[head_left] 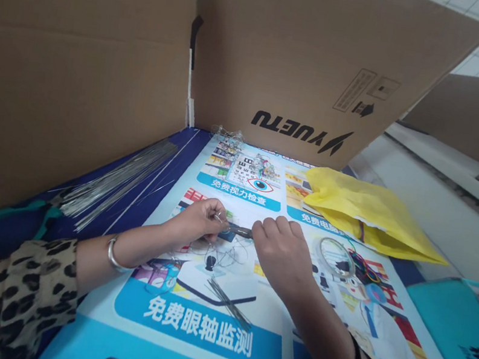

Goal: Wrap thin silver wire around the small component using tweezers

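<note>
My left hand (202, 220) pinches a thin piece of wire (217, 217) between thumb and fingertips. My right hand (282, 254) is wrapped round the handles of a pair of pliers (241, 230), whose jaws point left and meet the wire at my left fingertips. Just below the hands, loose curled wire (224, 256) lies on the printed poster (144, 310). A small bundle of short straight wires (228, 303) rests nearer to me. Exactly how the jaws grip the wire is too small to tell.
Tall cardboard panels (287, 59) stand at the back and left. Long straight wires (122, 181) lie at the left. Twisted wire pieces (228, 135) sit at the back. On the right are a yellow bag (367, 213), a clear ring-shaped roll (337, 257), coloured cords (365, 268) and a teal bag (449, 325).
</note>
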Demonstrator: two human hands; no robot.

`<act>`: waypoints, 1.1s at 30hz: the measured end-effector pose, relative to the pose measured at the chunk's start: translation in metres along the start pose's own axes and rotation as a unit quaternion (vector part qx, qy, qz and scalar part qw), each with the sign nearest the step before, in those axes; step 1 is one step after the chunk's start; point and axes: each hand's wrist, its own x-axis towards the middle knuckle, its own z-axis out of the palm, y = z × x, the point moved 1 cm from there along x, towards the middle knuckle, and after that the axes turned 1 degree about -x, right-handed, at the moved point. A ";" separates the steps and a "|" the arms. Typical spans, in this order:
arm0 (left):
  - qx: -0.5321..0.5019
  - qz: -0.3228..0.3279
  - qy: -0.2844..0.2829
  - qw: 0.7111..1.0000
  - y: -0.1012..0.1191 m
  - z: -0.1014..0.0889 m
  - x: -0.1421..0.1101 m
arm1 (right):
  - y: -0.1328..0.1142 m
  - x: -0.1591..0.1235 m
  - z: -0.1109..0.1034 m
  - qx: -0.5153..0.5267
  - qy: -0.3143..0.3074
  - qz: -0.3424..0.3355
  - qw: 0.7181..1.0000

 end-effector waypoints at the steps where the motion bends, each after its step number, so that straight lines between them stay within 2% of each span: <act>1: -0.002 0.000 0.001 1.000 0.000 0.000 0.000 | 0.000 0.000 0.000 0.001 0.000 0.003 1.000; 10: -0.025 0.003 0.004 1.000 -0.002 0.000 -0.001 | -0.004 0.000 0.000 0.005 -0.018 0.032 0.999; 33: -0.041 -0.007 0.014 0.999 -0.004 0.002 -0.003 | -0.002 0.001 0.001 0.019 -0.032 0.026 0.999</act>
